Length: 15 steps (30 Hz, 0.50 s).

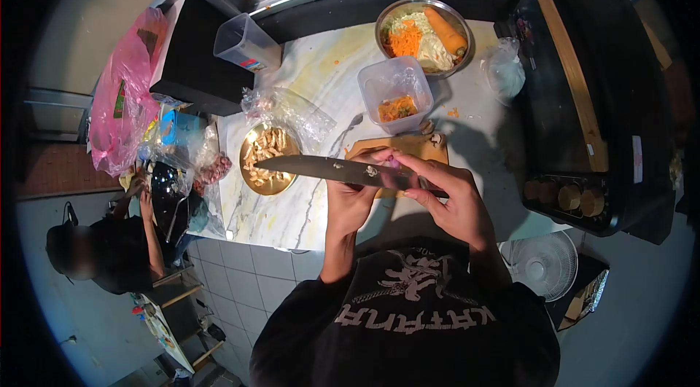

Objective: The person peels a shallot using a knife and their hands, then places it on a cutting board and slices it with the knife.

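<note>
My right hand [450, 194] is closed around the handle end of a wide-bladed knife [313, 167], which points left with bits of food stuck to its blade. Partly behind the blade, my left hand [351, 201] is closed, its fingertips at a small purple shallot [394, 162]. My right index finger also reaches the shallot. Under both hands lies a wooden cutting board [368, 145], with dark and whitish scraps near its far right corner. Just beyond it stands a clear plastic tub [370, 81] with chopped orange food inside.
A metal bowl [380, 31] holds shredded carrot, cabbage and a whole carrot. On the left are a golden plate [248, 181] of cut pale-brown pieces, a plastic bag [295, 114] and a clear container [240, 41]. A black oven [620, 110] stands right. Another person [109, 252] works at far left.
</note>
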### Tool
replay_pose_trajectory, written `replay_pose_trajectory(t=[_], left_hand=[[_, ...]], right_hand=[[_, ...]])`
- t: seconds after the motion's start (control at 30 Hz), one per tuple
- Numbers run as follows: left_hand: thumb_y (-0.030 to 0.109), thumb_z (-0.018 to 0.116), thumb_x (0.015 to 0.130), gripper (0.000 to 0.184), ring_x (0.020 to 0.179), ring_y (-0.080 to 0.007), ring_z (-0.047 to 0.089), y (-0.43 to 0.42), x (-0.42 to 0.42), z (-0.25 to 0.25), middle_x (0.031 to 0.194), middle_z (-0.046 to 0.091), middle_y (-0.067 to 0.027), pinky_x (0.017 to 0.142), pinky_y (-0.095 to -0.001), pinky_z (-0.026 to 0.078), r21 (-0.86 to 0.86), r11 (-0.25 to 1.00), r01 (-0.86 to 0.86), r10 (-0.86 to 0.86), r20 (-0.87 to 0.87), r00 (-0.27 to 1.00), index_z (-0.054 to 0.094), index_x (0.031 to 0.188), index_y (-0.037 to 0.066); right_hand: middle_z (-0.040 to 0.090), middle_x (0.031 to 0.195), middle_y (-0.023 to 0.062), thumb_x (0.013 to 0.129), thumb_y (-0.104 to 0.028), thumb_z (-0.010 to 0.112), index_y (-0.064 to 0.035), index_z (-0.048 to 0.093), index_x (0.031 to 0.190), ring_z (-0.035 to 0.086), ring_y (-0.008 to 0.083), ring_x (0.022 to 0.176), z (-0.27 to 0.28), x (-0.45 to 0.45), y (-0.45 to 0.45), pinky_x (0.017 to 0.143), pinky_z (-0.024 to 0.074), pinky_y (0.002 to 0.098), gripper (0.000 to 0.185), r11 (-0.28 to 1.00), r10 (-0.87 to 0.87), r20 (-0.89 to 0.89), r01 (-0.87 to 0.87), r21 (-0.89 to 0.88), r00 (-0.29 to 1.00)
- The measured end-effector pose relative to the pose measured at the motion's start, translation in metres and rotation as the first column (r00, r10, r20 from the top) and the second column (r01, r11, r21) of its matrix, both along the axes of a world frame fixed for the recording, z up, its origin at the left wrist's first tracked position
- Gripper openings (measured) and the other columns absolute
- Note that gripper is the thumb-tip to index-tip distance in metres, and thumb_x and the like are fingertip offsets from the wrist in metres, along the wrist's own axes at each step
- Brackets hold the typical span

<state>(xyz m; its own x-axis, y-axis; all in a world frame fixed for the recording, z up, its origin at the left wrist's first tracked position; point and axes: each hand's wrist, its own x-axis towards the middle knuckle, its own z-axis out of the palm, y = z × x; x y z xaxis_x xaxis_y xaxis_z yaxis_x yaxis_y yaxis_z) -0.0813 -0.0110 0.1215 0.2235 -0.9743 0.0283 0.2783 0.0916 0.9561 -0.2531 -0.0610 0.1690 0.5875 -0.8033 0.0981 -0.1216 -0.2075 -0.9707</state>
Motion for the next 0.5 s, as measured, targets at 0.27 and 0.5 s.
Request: replay_pose_trajectory(t=[0.27,0.5], left_hand=[[-0.009,0.06,0.082,0.022,0.1,-0.0234,0.062,-0.006,-0.001,-0.014,0.108,0.064,-0.0163,0.087,-0.0347,0.05,-0.168,0.986,0.007,0.0,0.046,0.999,0.064,0.103,-0.003],[0.003,0.067,0.081,0.024,0.096,-0.0247,0.062,-0.007,-0.01,-0.005,0.105,0.064,-0.0165,0.086,-0.0357,0.049,-0.06,0.998,-0.023,0.027,0.066,0.997,0.063,0.104,-0.003]], right_hand=[[0.061,0.085,0.0121,0.079,0.0,0.065,-0.0097,0.058,0.122,0.057,0.0241,0.07,-0.013,0.005,-0.005,0.065,0.0449,0.0307,0.045,0.992,-0.04,0.143,0.057,-0.116,0.989],[0.06,0.082,0.0124,0.079,0.003,0.064,-0.0073,0.06,0.119,0.056,0.0236,0.07,-0.017,0.0,-0.008,0.065,0.0448,0.0309,0.042,0.989,-0.067,0.161,0.086,-0.116,0.985]])
